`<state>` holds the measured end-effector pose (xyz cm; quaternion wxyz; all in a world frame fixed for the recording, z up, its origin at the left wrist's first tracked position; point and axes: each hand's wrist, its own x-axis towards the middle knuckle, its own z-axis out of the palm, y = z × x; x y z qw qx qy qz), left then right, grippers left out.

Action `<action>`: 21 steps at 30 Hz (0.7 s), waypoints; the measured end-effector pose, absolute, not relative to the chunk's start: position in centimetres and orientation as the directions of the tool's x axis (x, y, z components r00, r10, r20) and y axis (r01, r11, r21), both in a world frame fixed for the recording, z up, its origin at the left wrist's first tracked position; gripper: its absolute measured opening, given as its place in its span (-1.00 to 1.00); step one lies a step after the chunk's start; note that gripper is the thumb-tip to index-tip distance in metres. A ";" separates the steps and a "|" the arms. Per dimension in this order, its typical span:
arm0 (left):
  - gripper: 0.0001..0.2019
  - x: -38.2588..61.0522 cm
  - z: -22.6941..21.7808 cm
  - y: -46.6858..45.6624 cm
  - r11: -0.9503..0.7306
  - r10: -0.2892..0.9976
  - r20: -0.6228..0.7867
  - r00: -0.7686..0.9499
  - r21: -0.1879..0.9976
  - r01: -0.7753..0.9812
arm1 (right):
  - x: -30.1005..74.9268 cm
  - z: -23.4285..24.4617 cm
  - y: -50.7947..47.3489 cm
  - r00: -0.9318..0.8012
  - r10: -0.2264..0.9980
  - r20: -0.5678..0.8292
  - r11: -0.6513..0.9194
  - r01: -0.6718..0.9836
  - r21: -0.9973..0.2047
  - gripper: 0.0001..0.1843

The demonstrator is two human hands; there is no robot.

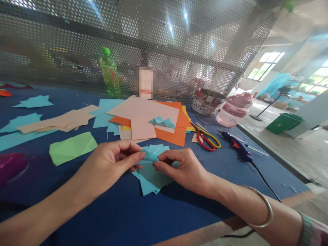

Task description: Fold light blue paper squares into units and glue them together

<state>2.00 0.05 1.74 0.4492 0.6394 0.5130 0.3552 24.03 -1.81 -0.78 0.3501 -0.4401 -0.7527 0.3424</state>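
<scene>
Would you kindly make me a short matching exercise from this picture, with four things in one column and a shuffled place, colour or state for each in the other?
Column one
1. Folded blue paper piece
2. Glue gun
3. Scissors
4. Plastic bottle

Column two
A. Upright in front of the perforated panel
B. One red handle and one yellow
C. Between the fingertips of the left hand and the right hand
D. Dark blue, with a black cord

Right pairs: 1-C, 2-D, 3-B, 4-A.
</scene>
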 end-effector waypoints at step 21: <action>-0.58 2.4 1.3 -0.2 -0.068 0.941 -0.035 0.337 0.954 0.290 | 24.1 -0.5 -2.0 -0.382 0.908 0.170 0.330 0.406 -0.853 -0.67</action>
